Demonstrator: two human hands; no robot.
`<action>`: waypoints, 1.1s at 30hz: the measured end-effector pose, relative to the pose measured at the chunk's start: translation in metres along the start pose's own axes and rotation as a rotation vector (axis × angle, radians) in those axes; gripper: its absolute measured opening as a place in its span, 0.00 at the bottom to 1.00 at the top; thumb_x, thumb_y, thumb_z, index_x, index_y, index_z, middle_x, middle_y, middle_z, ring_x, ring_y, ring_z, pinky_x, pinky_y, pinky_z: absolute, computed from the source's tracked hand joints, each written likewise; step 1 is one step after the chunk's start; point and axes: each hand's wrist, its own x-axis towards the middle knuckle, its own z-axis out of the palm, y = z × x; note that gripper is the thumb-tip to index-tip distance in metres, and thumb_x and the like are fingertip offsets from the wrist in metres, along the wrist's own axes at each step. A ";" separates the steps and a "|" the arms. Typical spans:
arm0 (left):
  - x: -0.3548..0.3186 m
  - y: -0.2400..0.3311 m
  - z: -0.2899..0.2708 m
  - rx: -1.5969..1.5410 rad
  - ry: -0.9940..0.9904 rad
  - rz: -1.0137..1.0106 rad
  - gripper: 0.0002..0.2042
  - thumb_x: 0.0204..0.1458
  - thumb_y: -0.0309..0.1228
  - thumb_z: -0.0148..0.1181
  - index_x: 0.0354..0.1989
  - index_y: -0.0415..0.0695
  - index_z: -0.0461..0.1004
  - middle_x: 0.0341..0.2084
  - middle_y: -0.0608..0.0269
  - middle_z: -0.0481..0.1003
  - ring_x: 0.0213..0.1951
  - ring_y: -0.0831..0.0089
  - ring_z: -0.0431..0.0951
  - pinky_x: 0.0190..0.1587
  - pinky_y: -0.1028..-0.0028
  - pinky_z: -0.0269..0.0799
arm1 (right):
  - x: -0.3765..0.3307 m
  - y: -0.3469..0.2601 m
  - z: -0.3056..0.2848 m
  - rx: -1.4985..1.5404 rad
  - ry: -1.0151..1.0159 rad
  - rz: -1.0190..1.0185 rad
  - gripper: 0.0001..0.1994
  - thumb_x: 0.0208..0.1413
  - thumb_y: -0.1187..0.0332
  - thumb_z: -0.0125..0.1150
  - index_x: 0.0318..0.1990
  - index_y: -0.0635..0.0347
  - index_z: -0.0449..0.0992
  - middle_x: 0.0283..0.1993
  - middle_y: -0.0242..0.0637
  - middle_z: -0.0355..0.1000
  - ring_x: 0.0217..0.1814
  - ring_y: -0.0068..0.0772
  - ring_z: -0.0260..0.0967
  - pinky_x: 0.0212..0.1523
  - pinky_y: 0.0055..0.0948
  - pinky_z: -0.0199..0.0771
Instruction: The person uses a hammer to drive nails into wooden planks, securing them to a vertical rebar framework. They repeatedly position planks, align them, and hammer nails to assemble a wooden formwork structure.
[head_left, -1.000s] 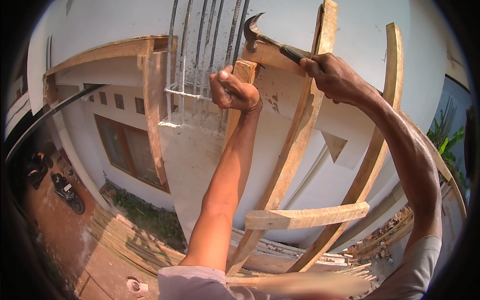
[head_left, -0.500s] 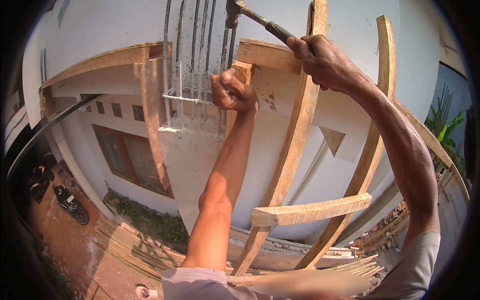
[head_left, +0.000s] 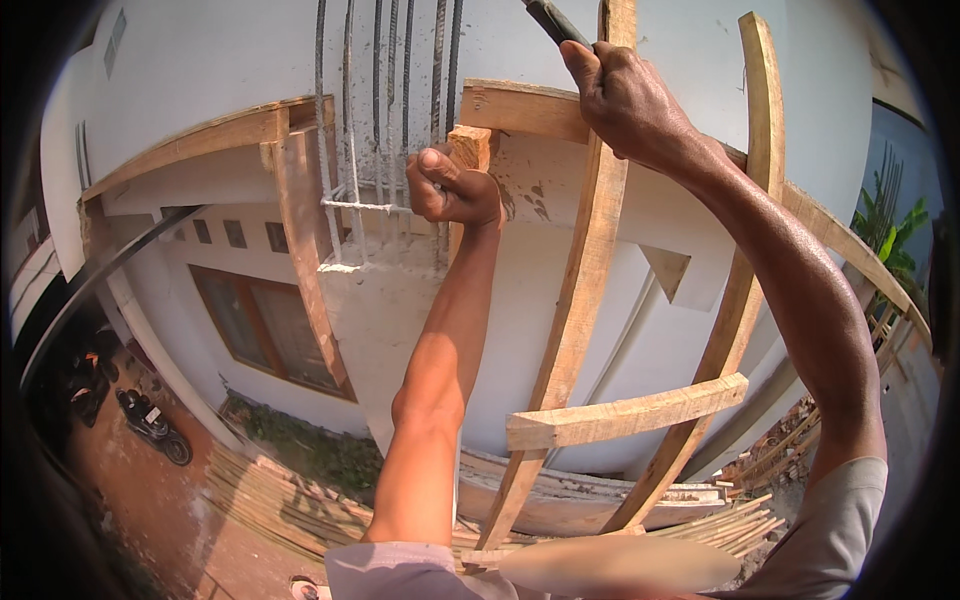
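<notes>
My right hand (head_left: 640, 108) is raised and closed round the dark grip of a hammer (head_left: 556, 22). The hammer's head lies beyond the top edge. My left hand (head_left: 454, 188) is a fist with the thumb on top, in front of an upright wooden post (head_left: 470, 147). Whatever its fingers hold is hidden. Just left of the fist stand several steel reinforcing bars (head_left: 377, 110), rising from a concrete column (head_left: 375, 310). A horizontal board (head_left: 530, 108) runs right from behind the post's top.
Two long timber uprights, one nearer (head_left: 585, 270) and one farther right (head_left: 735, 300), are joined by a short crosspiece (head_left: 630, 412). Another timber frame (head_left: 300, 230) stands left. Far below are a motorcycle (head_left: 152, 425), bamboo poles (head_left: 270, 500) and a window (head_left: 265, 330).
My right hand has risen, carrying the hammer up until its head left the view. My left fist stays by the post. The whole view has shifted slightly.
</notes>
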 end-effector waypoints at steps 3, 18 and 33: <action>0.001 0.002 0.001 -0.031 -0.048 -0.001 0.23 0.68 0.40 0.45 0.21 0.38 0.68 0.15 0.64 0.68 0.19 0.75 0.66 0.24 0.74 0.63 | -0.009 -0.001 -0.003 -0.296 -0.560 0.143 0.28 0.72 0.55 0.37 0.32 0.73 0.76 0.13 0.40 0.67 0.13 0.32 0.69 0.14 0.34 0.73; -0.009 0.041 -0.052 -0.081 -0.359 -0.459 0.27 0.68 0.49 0.39 0.19 0.43 0.64 0.11 0.73 0.56 0.14 0.82 0.54 0.18 0.80 0.49 | -0.276 0.106 -0.042 0.836 0.229 0.591 0.16 0.68 0.51 0.50 0.41 0.56 0.68 0.21 0.23 0.59 0.13 0.13 0.60 0.12 0.16 0.61; -0.060 0.042 -0.131 -0.278 -0.313 -1.956 0.18 0.68 0.34 0.40 0.52 0.27 0.61 0.49 0.40 0.64 0.51 0.50 0.74 0.53 0.57 0.81 | -0.250 0.121 -0.018 0.576 -0.039 0.365 0.07 0.54 0.74 0.65 0.29 0.64 0.72 0.20 0.26 0.63 0.24 0.17 0.55 0.26 0.27 0.59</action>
